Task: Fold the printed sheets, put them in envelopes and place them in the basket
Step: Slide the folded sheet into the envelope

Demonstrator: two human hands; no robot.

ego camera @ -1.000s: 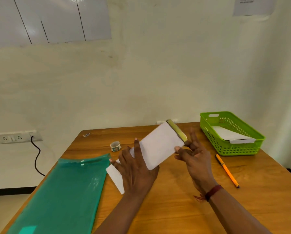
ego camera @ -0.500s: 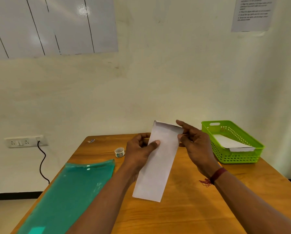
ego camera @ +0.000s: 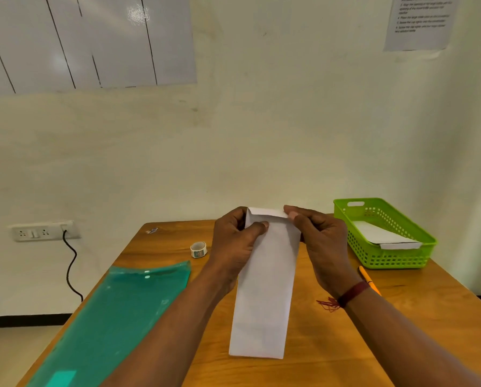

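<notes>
White envelope (ego camera: 264, 291), long and narrow, held lengthwise above the middle of the wooden bench (ego camera: 401, 331), its near end low towards the front edge, its flap end raised towards the far edge. Left hand (ego camera: 235, 244) grips the upper left side: thumb lies across the face, the other fingers are behind the paper and out of sight, so closed on the envelope. Right hand (ego camera: 321, 241) pinches the flap (ego camera: 267, 212) at the top right corner, fingers together on the paper. Flap appears bent over towards the person. Judgement: the left hand steadies the body while the right works the flap, either shutting it or creasing it. Cannot tell whether a folded sheet is already inside; the envelope looks flat.

Green basket (ego camera: 384, 216) stands at the far right corner of the bench with a white envelope or folded sheet (ego camera: 379, 236) lying in it, so at least one piece looks finished. Its place beside the right hand suits a short drop-off.

Teal plastic folder (ego camera: 108, 325) lies along the left edge, probably the paper store. Small tape roll (ego camera: 198, 250) sits just beyond the folder's far end, within reach for sealing. Orange pen (ego camera: 369, 280) lies near the basket, partly hidden by the right wrist.

Next step, likely: press the flap down, then carry the envelope to the basket.
</notes>
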